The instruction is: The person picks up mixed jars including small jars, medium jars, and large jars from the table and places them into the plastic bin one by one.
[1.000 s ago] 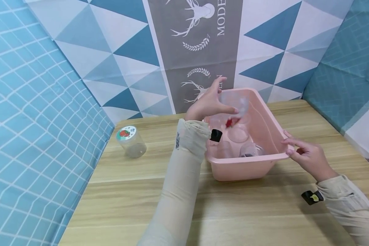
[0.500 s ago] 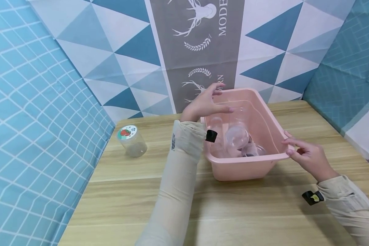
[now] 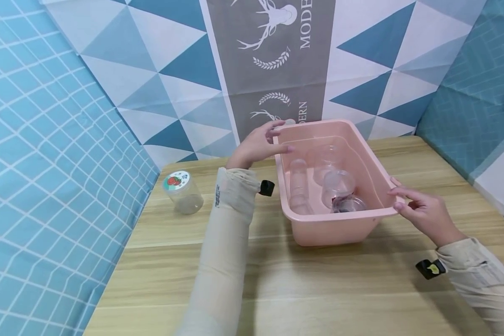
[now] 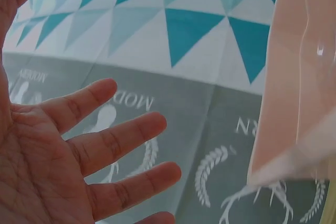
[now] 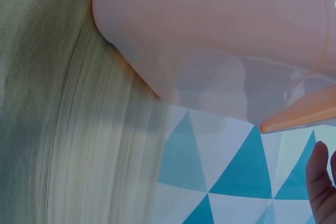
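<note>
A pink plastic basin (image 3: 332,232) stands on the wooden table with several clear plastic jars inside. One clear jar (image 3: 338,183) is near the middle, and another with something dark in it (image 3: 348,204) lies by the front wall. Along the left inner side runs a long clear piece (image 3: 299,182). My left hand (image 3: 258,147), fingers spread and holding nothing, is beside the basin's upper left rim; the left wrist view shows its bare palm (image 4: 42,166). With thumb and fingers, my right hand (image 3: 424,212) grips the rim at the front right corner.
To the left on the table (image 3: 172,280) stands a clear jar (image 3: 184,192) with a tomato-like picture on its lid. Patterned cloth walls (image 3: 185,70) close off the back and both sides. The basin sits close to the back wall.
A clear jar with a red part has left my left hand and now lies in the basin. That hand has moved left, off the basin's inside. My right hand keeps hold of the rim.
</note>
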`<state>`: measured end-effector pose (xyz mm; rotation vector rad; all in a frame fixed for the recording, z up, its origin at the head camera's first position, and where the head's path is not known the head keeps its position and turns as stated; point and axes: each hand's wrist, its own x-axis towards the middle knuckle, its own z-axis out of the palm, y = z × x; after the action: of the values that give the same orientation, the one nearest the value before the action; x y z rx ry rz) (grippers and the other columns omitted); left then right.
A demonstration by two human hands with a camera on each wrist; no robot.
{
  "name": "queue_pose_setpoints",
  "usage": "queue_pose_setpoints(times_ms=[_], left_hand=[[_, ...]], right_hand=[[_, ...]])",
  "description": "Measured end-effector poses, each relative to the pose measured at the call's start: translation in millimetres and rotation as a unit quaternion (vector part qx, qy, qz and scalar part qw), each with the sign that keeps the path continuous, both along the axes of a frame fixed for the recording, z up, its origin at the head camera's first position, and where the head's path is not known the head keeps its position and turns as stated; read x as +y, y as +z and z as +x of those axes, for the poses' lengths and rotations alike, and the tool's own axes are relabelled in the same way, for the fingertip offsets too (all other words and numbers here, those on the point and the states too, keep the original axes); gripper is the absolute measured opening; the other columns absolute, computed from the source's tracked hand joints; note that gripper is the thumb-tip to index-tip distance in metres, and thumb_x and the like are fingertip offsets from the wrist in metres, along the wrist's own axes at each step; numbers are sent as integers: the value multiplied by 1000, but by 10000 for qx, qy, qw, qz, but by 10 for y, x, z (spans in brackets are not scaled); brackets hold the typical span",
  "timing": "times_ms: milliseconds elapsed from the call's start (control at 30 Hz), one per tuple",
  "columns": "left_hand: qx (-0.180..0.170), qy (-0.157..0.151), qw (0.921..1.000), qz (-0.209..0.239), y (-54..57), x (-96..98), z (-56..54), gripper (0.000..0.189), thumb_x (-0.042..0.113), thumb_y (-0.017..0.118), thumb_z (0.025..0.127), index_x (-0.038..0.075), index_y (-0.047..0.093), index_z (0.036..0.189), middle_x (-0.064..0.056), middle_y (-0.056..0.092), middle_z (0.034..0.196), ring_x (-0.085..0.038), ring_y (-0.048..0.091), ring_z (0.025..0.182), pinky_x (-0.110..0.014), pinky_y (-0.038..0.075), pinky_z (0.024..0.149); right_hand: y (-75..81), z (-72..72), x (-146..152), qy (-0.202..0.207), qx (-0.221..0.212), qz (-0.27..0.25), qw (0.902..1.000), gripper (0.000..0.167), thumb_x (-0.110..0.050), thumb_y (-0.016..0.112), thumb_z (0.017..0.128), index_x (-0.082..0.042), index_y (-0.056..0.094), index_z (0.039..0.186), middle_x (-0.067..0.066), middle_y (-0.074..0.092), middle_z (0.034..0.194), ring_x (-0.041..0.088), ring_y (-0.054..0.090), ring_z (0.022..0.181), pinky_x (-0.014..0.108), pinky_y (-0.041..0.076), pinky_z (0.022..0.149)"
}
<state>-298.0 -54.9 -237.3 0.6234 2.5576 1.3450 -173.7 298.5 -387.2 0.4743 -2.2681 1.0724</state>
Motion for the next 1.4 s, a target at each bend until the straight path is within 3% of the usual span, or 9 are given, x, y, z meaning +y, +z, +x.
queue_pose_setpoints(times_ms=[167,367,633,800,900,1167,1400], left_hand=[[-192,314,9991,211,-58,-239,-30,79,27,74,82,21,33,150,-10,37,149,-24,35,136,-41,36,105],[-327,797,9944,618,-132,-371,-52,89,28,74,82,23,21,153,-9,18,157,-23,17,143,-45,25,111],[-289,1346,9885,631,-180,-583,-47,81,32,70,86,24,24,153,-11,22,156,-27,21,142,-49,29,108],[140,1811,9802,793,-259,-789,-51,81,33,70,85,21,26,152,-10,19,157,-28,17,143,-49,27,109],[450,2032,9759,658,-320,-955,-55,86,34,71,85,21,21,153,-10,16,158,-30,15,143,-51,24,110],[608,2457,9668,337,-605,-1458,-80,98,44,70,84,27,5,155,-4,3,160,-29,7,145,-55,19,111],[1354,3091,9410,265,-771,-1750,-95,94,40,72,83,19,15,155,-9,15,158,-30,17,143,-52,21,111]], right_hand=[[-19,15,13,21,-55,-118,9999,50,1,73,79,-43,66,100,-35,49,122,-8,47,58,8,37,52],[-32,41,47,-104,-150,-291,9994,45,4,69,79,-37,70,99,-37,51,118,-16,50,66,7,38,53],[-8,36,12,-2,-215,-361,9991,44,5,68,80,-34,71,99,-35,50,120,-14,51,66,8,38,53],[4,4,-26,63,-176,-299,9994,35,6,67,81,-23,72,100,-35,50,121,-17,54,75,6,41,56],[2,-15,-45,138,-96,-354,9992,35,10,67,79,-19,73,99,-33,51,121,-17,55,75,6,41,55],[-18,-21,-8,132,-9,-304,9994,47,9,69,76,-31,72,99,-33,52,122,-10,47,58,8,37,51],[-16,-19,-4,138,-19,-278,9995,43,9,69,77,-28,72,98,-32,51,123,-8,47,56,8,37,50]])
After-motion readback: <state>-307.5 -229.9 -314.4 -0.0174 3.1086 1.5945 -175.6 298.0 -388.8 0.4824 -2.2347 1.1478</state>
